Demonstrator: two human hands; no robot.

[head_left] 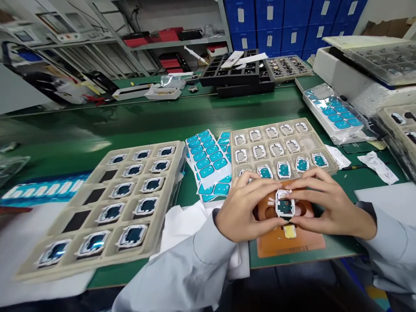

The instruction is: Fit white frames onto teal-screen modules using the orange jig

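A small white watch-like frame with a dark green centre is held over an orange fixture plate. My left hand grips its left side, thumb at the lower edge and fingers at the top. My right hand grips it from the right in the same way. Just below the frame, a yellow pad lies on the plate. Behind my hands stands a beige tray with white frames, the front row with teal centres. Sheets of teal stickers lie to its left.
At the left, a larger beige tray holds frames with dark centres. White cloth lies beside it. Black trays and a white foam box stand farther back. A bagged sticker pack is at the right.
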